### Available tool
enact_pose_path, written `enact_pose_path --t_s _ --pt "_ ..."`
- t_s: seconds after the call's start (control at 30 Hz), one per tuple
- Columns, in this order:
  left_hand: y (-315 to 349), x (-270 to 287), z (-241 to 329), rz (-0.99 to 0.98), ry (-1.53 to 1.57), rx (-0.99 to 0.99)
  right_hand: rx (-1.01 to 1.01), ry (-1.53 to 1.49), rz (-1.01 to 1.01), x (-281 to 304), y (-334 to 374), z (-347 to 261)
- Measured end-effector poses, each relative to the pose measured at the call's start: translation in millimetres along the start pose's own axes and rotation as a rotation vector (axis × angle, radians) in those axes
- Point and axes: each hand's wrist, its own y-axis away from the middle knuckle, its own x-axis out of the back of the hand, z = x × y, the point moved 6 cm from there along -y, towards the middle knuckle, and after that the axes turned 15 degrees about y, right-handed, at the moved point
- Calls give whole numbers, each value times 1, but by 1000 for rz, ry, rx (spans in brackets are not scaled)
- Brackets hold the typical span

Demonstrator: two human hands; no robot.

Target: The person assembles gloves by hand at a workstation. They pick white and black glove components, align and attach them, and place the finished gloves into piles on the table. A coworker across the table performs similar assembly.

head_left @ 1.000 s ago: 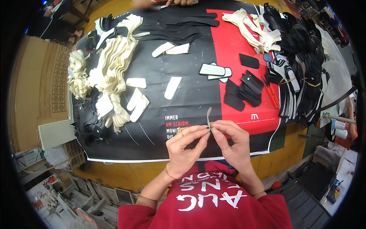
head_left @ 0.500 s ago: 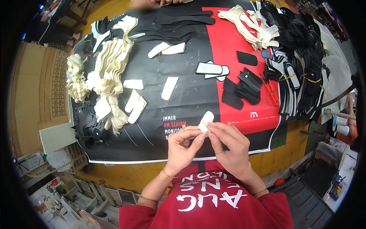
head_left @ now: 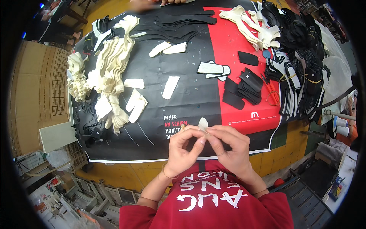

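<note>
My left hand point(head_left: 184, 148) and my right hand point(head_left: 228, 147) meet over the near edge of the black and red printed mat point(head_left: 190, 95). Both pinch one small cream cut piece point(head_left: 203, 124), which sticks up between the fingertips. A thin bracelet sits on my left wrist and a ring on each hand. Loose cream tongue-shaped pieces point(head_left: 170, 87) lie on the black half of the mat beyond my hands.
Stacks of cream pieces point(head_left: 110, 72) pile at the left, black pieces point(head_left: 248, 89) on the red half, and bundled black parts point(head_left: 305, 72) at the right. Red scissors point(head_left: 271, 93) lie near them. Another person's hands point(head_left: 171, 2) show at the far edge. A cardboard box point(head_left: 38, 95) stands left.
The cream piece has been turned between my fingers, from edge-on to showing its broad face. Both hands stay together at the mat's near edge.
</note>
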Motion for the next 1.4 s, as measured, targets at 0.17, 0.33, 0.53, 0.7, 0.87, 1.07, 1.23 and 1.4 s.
enact_pose_path --t_s 0.17,0.33,0.53,0.7,0.87,1.07,1.23,1.4 --pt "5 3 -2 -32 -95 12 -202 -297 96 7 8 36" --pt "16 14 -10 -146 -469 -15 -504 -522 470 43 24 84" --pt "15 -4 -22 -88 -131 93 -214 -60 439 58 19 67" --pt "-17 -37 -26 33 -46 130 -77 8 303 31 17 35" --pt "-26 -51 -22 -84 -114 64 -198 -196 263 29 19 47" --pt "-11 -48 -30 -80 -168 24 -414 -474 334 24 33 74" --pt "12 -34 -45 -140 -287 51 -601 -611 762 64 44 114" --pt "39 -47 -66 -438 -793 99 -392 -140 684 99 44 110"
